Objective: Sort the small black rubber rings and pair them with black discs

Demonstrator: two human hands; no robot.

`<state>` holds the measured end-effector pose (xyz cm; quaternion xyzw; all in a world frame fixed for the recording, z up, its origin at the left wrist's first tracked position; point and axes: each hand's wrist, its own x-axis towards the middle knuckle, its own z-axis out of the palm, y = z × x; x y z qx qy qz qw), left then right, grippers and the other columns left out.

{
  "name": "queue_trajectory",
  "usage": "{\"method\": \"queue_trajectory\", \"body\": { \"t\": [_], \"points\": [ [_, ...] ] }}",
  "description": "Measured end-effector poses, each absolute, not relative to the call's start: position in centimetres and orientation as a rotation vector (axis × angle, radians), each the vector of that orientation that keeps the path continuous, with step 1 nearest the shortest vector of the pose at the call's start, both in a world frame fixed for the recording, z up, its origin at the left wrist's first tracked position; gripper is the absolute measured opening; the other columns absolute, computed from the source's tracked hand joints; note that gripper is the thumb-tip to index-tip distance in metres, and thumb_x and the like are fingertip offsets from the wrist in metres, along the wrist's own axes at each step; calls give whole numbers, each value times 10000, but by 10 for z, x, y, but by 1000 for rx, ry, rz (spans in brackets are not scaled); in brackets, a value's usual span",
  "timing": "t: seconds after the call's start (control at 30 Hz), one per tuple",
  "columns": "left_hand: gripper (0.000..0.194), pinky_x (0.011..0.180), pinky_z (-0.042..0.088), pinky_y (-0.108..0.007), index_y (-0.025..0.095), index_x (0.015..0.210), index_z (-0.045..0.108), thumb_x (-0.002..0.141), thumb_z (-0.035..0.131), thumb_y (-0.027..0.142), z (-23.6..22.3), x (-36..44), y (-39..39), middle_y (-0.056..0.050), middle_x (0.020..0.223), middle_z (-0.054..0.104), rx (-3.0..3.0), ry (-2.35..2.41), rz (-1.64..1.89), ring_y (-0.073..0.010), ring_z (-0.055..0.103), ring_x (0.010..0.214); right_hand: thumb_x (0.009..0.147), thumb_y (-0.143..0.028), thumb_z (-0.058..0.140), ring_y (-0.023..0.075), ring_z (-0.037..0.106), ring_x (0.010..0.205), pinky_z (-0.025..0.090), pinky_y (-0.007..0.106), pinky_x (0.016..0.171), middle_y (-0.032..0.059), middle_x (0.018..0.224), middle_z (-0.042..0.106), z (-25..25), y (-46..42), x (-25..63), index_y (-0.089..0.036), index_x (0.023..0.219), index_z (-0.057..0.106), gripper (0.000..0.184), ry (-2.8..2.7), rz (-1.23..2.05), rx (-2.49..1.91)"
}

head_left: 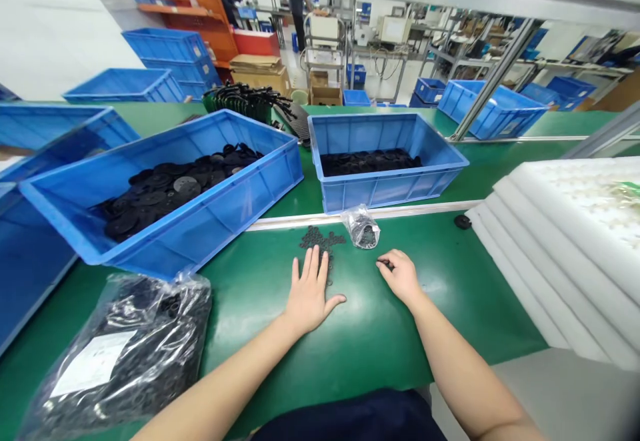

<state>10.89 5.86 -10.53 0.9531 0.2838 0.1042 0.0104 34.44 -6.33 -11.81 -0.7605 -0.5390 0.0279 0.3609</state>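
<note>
My left hand (309, 296) lies flat with its fingers spread, the fingertips at the near edge of a loose pile of small black rings (314, 236). Some rings lie along the index finger, and part of the pile may be hidden under the hand. Farther right, my right hand (400, 275) is closed in a pinch above the green tabletop (370, 341). Something small and dark shows between its thumb and fingers, too little to name. Just beyond it lies a small clear plastic bag (363, 229) with black rings inside.
A long blue bin (260, 191) with black discs stands back left, another blue bin (385, 194) behind the small bag. A large plastic bag (145, 354) of black parts lies at left. White foam sheets (555, 274) are stacked at right, a black round part (463, 221) beside them.
</note>
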Motion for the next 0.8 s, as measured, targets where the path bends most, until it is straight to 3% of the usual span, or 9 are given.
{"method": "queue_trajectory", "body": {
  "t": [0.2,0.33,0.43,0.5,0.6,0.7,0.8],
  "points": [
    [1017,1123,98,-610,39,1489,193,787,377,752,-104,141,79,-275,1551,134,2744,1184,354,-398,79,1441,852,-384,541,185,596,690,469,305,654,54,783,662,-121,-72,341,-199,826,693,241,-1386,60,-1981],
    [931,1120,153,-600,50,1479,192,826,423,673,-95,135,93,-283,1541,168,2670,1189,453,-380,95,1444,814,-499,549,194,584,642,469,318,603,55,766,663,-131,-67,351,-208,796,704,330,-1392,36,-1990],
    [742,1080,329,-514,129,1424,316,855,475,580,-80,89,70,-232,1469,366,2597,937,616,-318,322,1379,810,-494,550,197,586,645,468,317,593,54,770,665,-132,-67,352,-219,788,706,317,-1396,41,-1991],
    [480,1007,427,-457,169,1288,466,896,466,446,-65,41,59,-182,1282,558,2537,889,780,-271,503,1226,820,-455,556,191,588,651,472,311,609,47,758,659,-129,-68,349,-221,791,701,277,-1396,44,-1980],
    [314,890,490,-414,152,1082,559,901,416,366,-43,-39,79,-141,1022,654,2417,1304,942,-251,615,987,837,-362,561,184,601,685,472,304,664,41,743,651,-124,-68,343,-216,794,687,197,-1413,38,-1947],
    [334,903,464,-412,159,959,611,861,371,369,-36,-92,130,-133,979,691,2411,1701,508,-273,635,948,837,-272,563,192,607,733,458,308,708,42,739,649,-121,-65,342,-208,799,677,136,-1436,32,-1945],
    [339,852,476,-381,167,859,638,765,378,365,-40,-109,166,-149,945,718,2510,1540,-114,-291,664,883,822,-225,579,189,594,740,450,309,718,42,759,648,-121,-64,342,-202,795,671,98,-1404,38,-1965]
  ]
}}
